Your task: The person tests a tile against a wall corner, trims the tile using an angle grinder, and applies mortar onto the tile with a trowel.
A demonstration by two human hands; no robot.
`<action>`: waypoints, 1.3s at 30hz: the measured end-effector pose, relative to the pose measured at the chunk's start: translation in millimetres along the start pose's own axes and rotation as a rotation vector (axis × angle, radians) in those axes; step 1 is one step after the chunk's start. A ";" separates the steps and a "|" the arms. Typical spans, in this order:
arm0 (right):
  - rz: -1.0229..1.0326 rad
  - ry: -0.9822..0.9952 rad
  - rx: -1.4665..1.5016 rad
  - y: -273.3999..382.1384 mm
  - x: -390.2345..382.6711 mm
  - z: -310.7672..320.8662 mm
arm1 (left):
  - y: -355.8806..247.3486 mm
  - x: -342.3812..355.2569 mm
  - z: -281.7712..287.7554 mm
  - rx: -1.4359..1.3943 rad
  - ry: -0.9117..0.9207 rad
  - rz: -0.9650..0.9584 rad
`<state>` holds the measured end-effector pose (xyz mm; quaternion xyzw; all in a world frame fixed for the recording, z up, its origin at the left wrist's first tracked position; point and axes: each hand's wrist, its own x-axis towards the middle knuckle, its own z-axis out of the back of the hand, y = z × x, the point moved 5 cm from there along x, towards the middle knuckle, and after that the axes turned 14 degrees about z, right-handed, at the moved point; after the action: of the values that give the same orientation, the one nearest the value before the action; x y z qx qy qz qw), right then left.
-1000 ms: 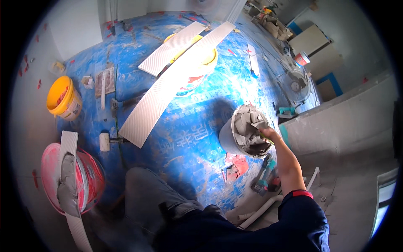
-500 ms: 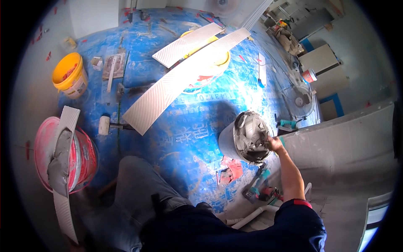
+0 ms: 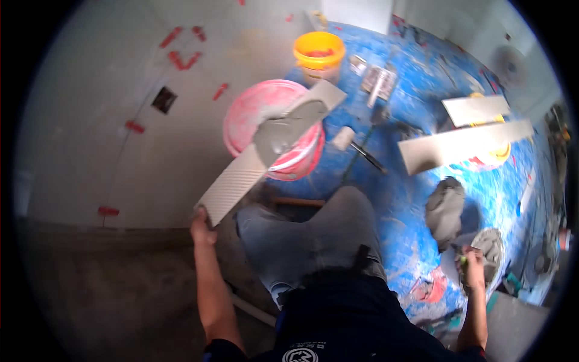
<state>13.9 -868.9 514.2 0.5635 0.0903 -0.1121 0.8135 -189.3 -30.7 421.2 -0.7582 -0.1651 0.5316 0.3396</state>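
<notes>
My left hand point(image 3: 204, 227) grips the lower end of a narrow pale tile strip point(image 3: 232, 184) with a ridged surface. The strip lies slanted across the pink-red lid point(image 3: 244, 114) of a bucket, and grey mortar point(image 3: 278, 134) is smeared over its middle and upper part. On the right, my right hand point(image 3: 474, 266) is closed around a trowel handle point(image 3: 464, 262). A large lump of mortar point(image 3: 445, 211) rides on the trowel and hides most of its blade. Just beside and below that hand stands a bucket of mortar point(image 3: 493, 250).
A white-headed mallet point(image 3: 344, 139) lies beyond my knees. Two more tile strips point(image 3: 464, 145) rest across buckets at right. A yellow bucket point(image 3: 319, 51) stands by the wall point(image 3: 120, 90). Blue printed sheeting point(image 3: 386, 199) covers the floor, with a red scrap point(image 3: 433, 286) near the mortar bucket.
The view has swung left. My right hand has come up from the mortar bucket with a loaded trowel. My left hand, barely visible at the lower edge before, now shows plainly on the tile strip.
</notes>
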 end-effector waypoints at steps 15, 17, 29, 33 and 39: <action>1.110 0.782 -0.555 292.5 -127.3 -508.0 | -43.7 -52.2 96.4 -0.018 0.018 0.055; 1.242 0.731 -0.558 297.4 -151.8 -543.1 | -46.3 -42.6 118.4 -0.043 0.030 0.054; 1.755 0.494 -0.680 302.3 -188.8 -603.0 | -42.0 -23.9 137.1 -0.238 0.107 0.000; 1.645 0.504 -0.851 309.0 -166.9 -587.7 | -43.3 -10.7 139.2 -0.166 0.115 -0.057; 1.563 0.413 -0.943 324.7 -152.4 -547.4 | -49.3 -15.8 130.3 -0.231 0.294 0.031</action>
<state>-51.3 -233.3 656.1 0.0850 -0.1355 0.6171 0.7704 -309.5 39.2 439.6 -0.8641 -0.1618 0.3979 0.2623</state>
